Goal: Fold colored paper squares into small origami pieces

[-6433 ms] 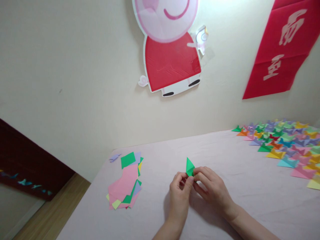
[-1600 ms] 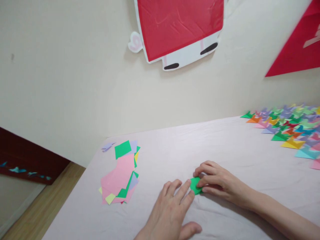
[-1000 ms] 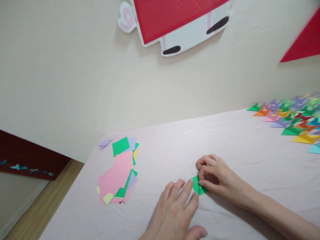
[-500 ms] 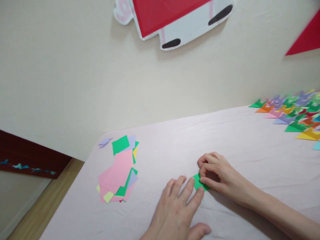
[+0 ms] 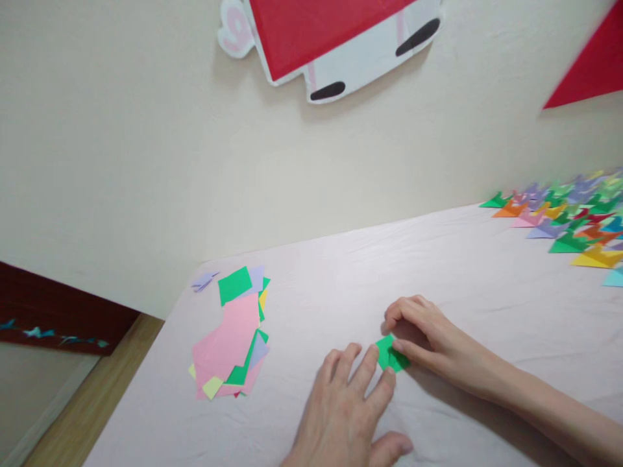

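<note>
A small folded green paper (image 5: 389,355) lies flat on the pale pink cloth of the table (image 5: 462,285). My left hand (image 5: 348,408) rests palm down just left of it, fingers stretched out and fingertips touching the paper's left edge. My right hand (image 5: 423,334) comes in from the right with its fingers curled, and its thumb and fingertips press on the paper's right side. Part of the paper is hidden under those fingers.
A loose pile of pink, green, purple and yellow paper squares (image 5: 233,340) lies to the left, with a small folded purple piece (image 5: 204,280) behind it. Several folded coloured paper shapes (image 5: 569,217) cover the far right. The table's left edge drops to a wooden floor (image 5: 82,402).
The green paper, held up in both hands at first, now lies on the table. Over the last second both hands have stayed on it with only small finger shifts.
</note>
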`<control>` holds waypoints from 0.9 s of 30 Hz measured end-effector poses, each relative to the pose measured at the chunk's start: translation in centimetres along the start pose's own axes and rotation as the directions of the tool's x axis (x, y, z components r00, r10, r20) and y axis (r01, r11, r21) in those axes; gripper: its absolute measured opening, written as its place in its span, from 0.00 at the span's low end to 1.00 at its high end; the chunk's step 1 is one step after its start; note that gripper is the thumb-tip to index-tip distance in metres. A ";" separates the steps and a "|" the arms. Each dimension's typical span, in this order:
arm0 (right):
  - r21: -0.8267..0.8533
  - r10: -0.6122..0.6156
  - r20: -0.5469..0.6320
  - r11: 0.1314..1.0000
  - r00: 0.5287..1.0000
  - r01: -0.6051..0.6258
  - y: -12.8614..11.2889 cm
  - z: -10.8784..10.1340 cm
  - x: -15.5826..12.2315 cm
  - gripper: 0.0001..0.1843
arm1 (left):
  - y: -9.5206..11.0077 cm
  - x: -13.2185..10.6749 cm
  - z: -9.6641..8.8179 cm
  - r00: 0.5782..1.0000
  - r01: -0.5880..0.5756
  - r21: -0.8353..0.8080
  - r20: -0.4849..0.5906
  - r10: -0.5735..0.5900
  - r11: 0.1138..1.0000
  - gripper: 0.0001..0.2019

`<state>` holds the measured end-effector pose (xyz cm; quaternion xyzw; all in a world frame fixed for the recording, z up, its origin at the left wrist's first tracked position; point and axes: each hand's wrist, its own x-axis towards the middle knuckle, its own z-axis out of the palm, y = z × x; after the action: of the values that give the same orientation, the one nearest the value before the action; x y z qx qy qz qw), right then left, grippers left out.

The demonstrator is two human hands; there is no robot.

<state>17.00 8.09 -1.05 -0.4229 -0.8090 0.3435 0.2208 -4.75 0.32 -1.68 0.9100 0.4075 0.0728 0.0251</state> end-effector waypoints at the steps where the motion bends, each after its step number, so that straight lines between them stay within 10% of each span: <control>1: -0.022 0.009 0.010 1.000 1.000 -0.009 -0.3 0.0 -0.1 0.06 | 0.0 0.1 -0.1 1.000 -0.004 0.007 -0.008 0.004 1.000 0.32; 19: 0.066 -0.010 -0.035 0.998 0.999 0.012 0.3 0.0 0.1 0.17 | 0.2 -0.2 0.0 0.999 -0.004 0.054 -0.040 0.006 0.999 0.30; 27: 0.086 0.024 -0.176 0.996 0.984 -0.008 -1.0 -0.1 -1.5 0.08 | 2.5 0.1 2.4 0.956 0.154 0.071 -0.261 -0.130 0.986 0.37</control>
<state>17.33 6.41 -0.36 -0.4483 -0.7674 0.3406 0.3068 -2.46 -1.29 -3.76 0.8615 0.4746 0.1690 -0.0635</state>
